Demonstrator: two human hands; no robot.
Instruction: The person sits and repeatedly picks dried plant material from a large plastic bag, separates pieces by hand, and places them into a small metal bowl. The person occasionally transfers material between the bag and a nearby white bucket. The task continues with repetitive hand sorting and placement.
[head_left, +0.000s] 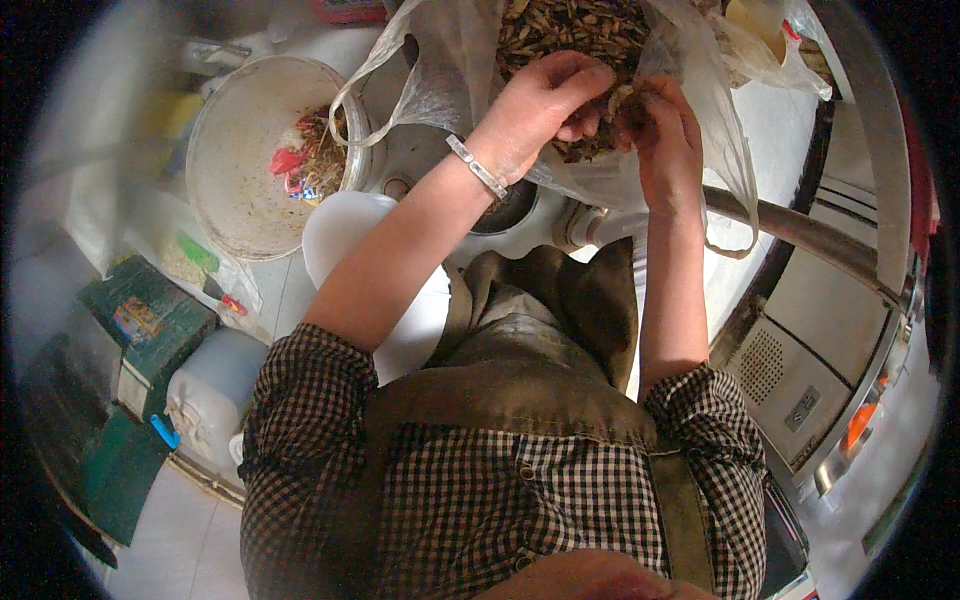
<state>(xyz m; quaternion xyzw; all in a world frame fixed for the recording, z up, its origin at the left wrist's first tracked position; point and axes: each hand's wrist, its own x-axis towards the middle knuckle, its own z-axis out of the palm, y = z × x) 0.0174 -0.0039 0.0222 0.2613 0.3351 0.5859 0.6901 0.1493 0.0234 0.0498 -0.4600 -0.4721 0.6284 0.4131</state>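
Many small brown dried pieces (570, 30), perhaps pods or mushrooms, lie in an open clear plastic bag (457, 67) in front of me. Over the bag, my left hand (562, 97) has its fingers curled in, with a pale bracelet on the wrist; whether it holds anything is hidden. Just to the right, my right hand (664, 131) pinches a small brown dried piece (621, 99) between thumb and fingers. The two hands are close together. Part of a dark round pan or bowl (510, 210) shows below the bag.
A large whitish bucket (247, 157) with plant scraps and red wrappers stands at the left. Below it are a green box (150, 322) and a translucent plastic jug (214, 390). A dark metal bar (802, 232) and a pale appliance with a perforated panel (761, 356) stand at the right.
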